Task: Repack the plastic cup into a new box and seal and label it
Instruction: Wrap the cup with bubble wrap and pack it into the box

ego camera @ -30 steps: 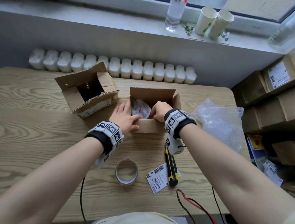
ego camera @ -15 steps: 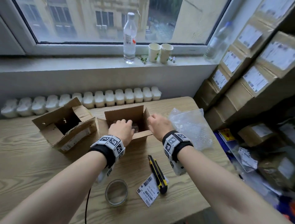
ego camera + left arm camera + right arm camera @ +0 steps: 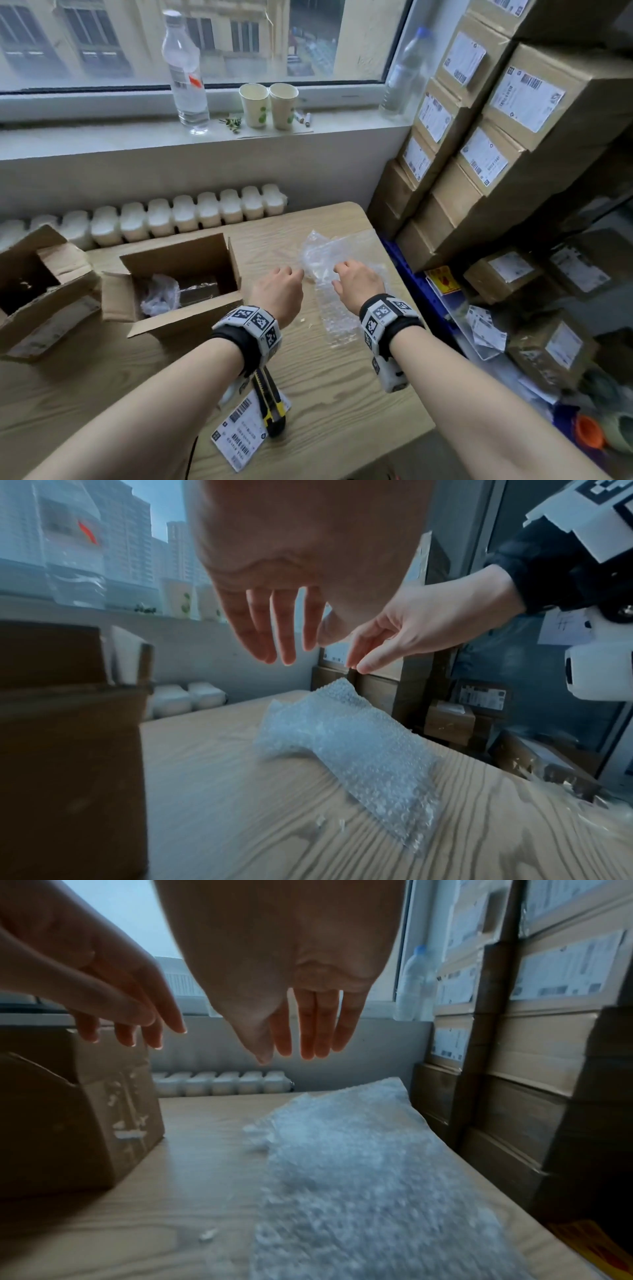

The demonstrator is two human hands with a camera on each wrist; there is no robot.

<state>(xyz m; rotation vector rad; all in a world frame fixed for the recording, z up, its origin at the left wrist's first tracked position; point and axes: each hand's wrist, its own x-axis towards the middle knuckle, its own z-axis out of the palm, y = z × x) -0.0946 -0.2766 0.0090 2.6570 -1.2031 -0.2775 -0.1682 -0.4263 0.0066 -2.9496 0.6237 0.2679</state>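
- Head view showed the wooden surface (image 3: 342, 394) running from the radiator to the near edge, with stacked labelled parcels (image 3: 513, 113) beside it on the right.
- The new box (image 3: 178, 284) stood open on the surface, flaps up; inside lay a crumpled clear wrapped bundle (image 3: 160, 295), which could have been the plastic cup, though the wrap hid it.
- An older torn box (image 3: 37, 287) sat just left of the new box.
- Bubble wrap (image 3: 337, 291) lay flat on the surface right of the new box.
- Both hands hung above the wrap, apart from it: the left hand (image 3: 278, 294) and the right hand (image 3: 358, 281) each had fingers extended and relaxed, holding nothing.
- A yellow utility knife (image 3: 270, 407) lay on a shipping label (image 3: 239, 431) near the front edge.
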